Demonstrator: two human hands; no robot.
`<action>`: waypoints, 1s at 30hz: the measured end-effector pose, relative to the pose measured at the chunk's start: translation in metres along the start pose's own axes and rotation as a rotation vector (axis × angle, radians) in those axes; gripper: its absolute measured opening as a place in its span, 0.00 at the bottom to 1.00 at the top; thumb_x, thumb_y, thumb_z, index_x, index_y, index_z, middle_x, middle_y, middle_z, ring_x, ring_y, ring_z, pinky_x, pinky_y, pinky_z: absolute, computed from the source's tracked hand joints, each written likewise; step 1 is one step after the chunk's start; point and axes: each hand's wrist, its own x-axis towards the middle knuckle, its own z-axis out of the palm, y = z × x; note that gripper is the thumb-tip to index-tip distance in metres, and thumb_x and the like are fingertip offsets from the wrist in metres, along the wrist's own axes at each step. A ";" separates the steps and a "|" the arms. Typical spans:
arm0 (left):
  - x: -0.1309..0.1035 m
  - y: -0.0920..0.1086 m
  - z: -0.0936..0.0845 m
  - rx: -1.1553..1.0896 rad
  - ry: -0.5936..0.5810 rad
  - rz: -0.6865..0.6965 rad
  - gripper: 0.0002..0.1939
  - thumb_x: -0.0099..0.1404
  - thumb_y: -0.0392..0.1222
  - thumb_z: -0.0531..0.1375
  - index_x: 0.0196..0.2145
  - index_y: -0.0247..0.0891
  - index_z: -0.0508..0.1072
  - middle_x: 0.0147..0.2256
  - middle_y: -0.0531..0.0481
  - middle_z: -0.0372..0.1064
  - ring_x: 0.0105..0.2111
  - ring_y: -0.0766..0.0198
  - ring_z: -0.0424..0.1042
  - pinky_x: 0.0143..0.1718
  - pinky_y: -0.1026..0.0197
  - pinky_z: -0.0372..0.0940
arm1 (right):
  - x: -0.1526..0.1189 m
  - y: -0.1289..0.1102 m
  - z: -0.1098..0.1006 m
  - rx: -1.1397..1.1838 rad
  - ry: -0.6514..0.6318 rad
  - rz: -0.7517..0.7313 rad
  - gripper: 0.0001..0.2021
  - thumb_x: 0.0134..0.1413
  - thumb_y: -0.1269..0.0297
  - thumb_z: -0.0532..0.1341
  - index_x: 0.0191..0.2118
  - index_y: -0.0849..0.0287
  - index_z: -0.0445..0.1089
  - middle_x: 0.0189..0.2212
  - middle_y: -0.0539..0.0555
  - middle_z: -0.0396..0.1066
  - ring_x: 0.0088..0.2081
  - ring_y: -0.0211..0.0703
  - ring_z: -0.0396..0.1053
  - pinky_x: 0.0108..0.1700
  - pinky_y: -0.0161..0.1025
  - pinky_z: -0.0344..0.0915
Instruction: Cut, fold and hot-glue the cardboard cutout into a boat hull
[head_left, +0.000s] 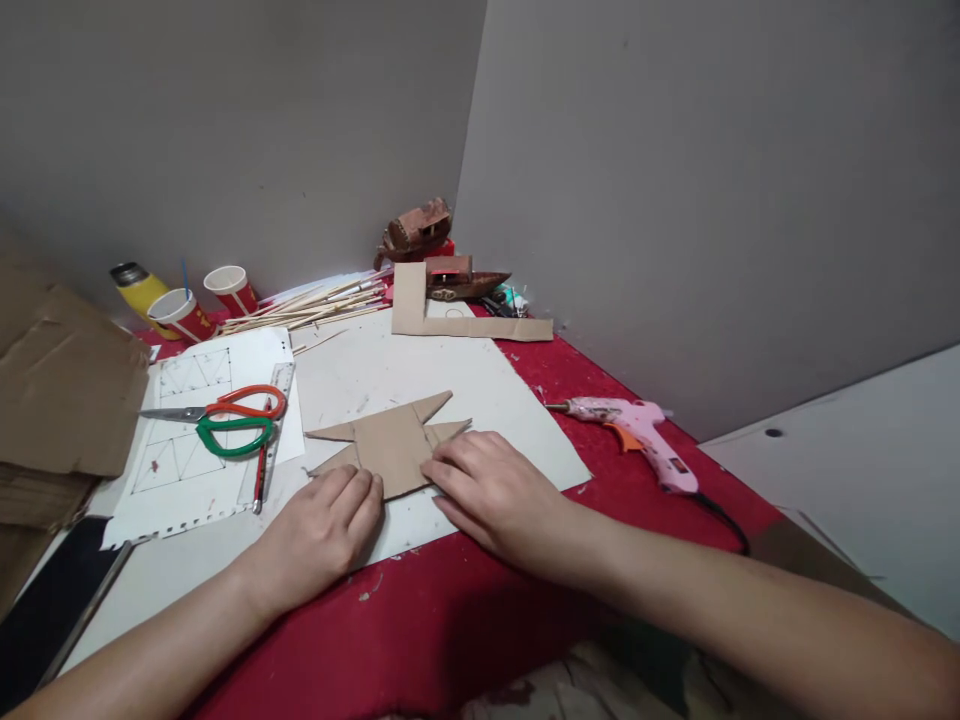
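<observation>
A brown cardboard piece [391,440] with pointed arms at its sides lies flat on the white board [337,365]. My left hand [326,525] rests on its lower left part, fingers curled together over the edge. At the lower right of the same piece, my right hand [499,490] presses with its fingers close together. The fingertips of both hands touch the cardboard. Left of it, scissors [232,415] with one orange and one green handle lie on a drawn paper sheet [180,465], beside a ruler [281,385] and a red-black pencil [261,470].
A pink glue gun [637,425] lies on the red cloth [600,500] at right. Behind are an L-shaped cardboard [409,300], wooden sticks [322,305], two paper cups [231,290], a yellow bottle [142,290] and model boats [465,280]. Large cardboard [67,370] stands left.
</observation>
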 end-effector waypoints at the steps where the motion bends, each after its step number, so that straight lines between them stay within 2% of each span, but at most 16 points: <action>1: 0.000 0.000 0.001 -0.004 0.009 -0.001 0.13 0.67 0.26 0.50 0.45 0.21 0.71 0.37 0.35 0.75 0.37 0.54 0.73 0.38 0.53 0.74 | 0.004 0.002 0.003 -0.046 -0.005 -0.035 0.10 0.61 0.73 0.56 0.45 0.67 0.71 0.40 0.63 0.71 0.41 0.52 0.65 0.43 0.47 0.63; 5: 0.000 0.001 0.001 0.000 0.018 -0.011 0.12 0.67 0.25 0.51 0.44 0.22 0.71 0.36 0.36 0.75 0.36 0.55 0.73 0.37 0.54 0.74 | 0.016 0.007 0.010 -0.132 -0.036 -0.178 0.11 0.62 0.76 0.53 0.44 0.68 0.71 0.38 0.62 0.71 0.40 0.50 0.63 0.43 0.46 0.61; 8: -0.002 0.003 0.000 0.019 0.052 -0.033 0.12 0.66 0.25 0.51 0.42 0.21 0.72 0.37 0.34 0.75 0.36 0.53 0.73 0.37 0.52 0.73 | 0.019 0.009 0.012 -0.153 -0.046 -0.264 0.11 0.62 0.77 0.52 0.44 0.69 0.71 0.35 0.62 0.71 0.36 0.49 0.63 0.39 0.45 0.60; 11: -0.007 0.010 -0.005 0.008 0.071 -0.059 0.12 0.65 0.26 0.51 0.41 0.21 0.73 0.37 0.33 0.76 0.36 0.50 0.73 0.36 0.50 0.72 | 0.018 0.009 0.012 -0.107 -0.049 -0.242 0.12 0.60 0.78 0.52 0.43 0.69 0.71 0.34 0.61 0.71 0.34 0.48 0.63 0.37 0.44 0.59; 15: -0.013 0.025 -0.015 -0.134 0.001 -0.104 0.17 0.69 0.30 0.47 0.43 0.25 0.74 0.38 0.36 0.76 0.37 0.51 0.73 0.38 0.50 0.71 | 0.015 0.008 0.012 0.018 -0.052 -0.163 0.11 0.63 0.76 0.51 0.38 0.65 0.71 0.31 0.58 0.70 0.34 0.45 0.64 0.36 0.42 0.60; 17: -0.011 0.028 -0.017 -0.163 -0.014 -0.126 0.18 0.69 0.30 0.45 0.43 0.25 0.74 0.39 0.36 0.76 0.37 0.51 0.73 0.38 0.51 0.71 | 0.015 0.008 0.013 0.040 -0.007 -0.188 0.11 0.65 0.75 0.51 0.36 0.64 0.71 0.31 0.57 0.70 0.33 0.45 0.64 0.36 0.42 0.60; 20: -0.004 0.024 -0.014 -0.101 -0.031 -0.159 0.16 0.67 0.29 0.47 0.44 0.22 0.73 0.40 0.32 0.76 0.37 0.48 0.73 0.36 0.50 0.71 | 0.014 0.009 0.014 0.029 0.050 -0.251 0.10 0.64 0.76 0.53 0.35 0.66 0.71 0.31 0.57 0.72 0.32 0.46 0.64 0.35 0.43 0.61; 24: 0.002 0.016 -0.006 -0.036 -0.056 -0.113 0.16 0.66 0.28 0.49 0.45 0.19 0.72 0.40 0.28 0.75 0.38 0.45 0.74 0.35 0.48 0.71 | 0.015 0.009 0.012 0.018 0.059 -0.246 0.08 0.63 0.77 0.55 0.38 0.67 0.72 0.32 0.58 0.73 0.34 0.47 0.67 0.36 0.44 0.62; 30: -0.005 0.019 0.000 -0.023 -0.025 -0.116 0.17 0.67 0.28 0.48 0.47 0.21 0.72 0.45 0.27 0.74 0.44 0.44 0.73 0.40 0.48 0.70 | 0.017 0.011 0.012 0.054 0.039 -0.229 0.10 0.64 0.76 0.53 0.43 0.68 0.71 0.37 0.60 0.74 0.38 0.47 0.69 0.40 0.45 0.65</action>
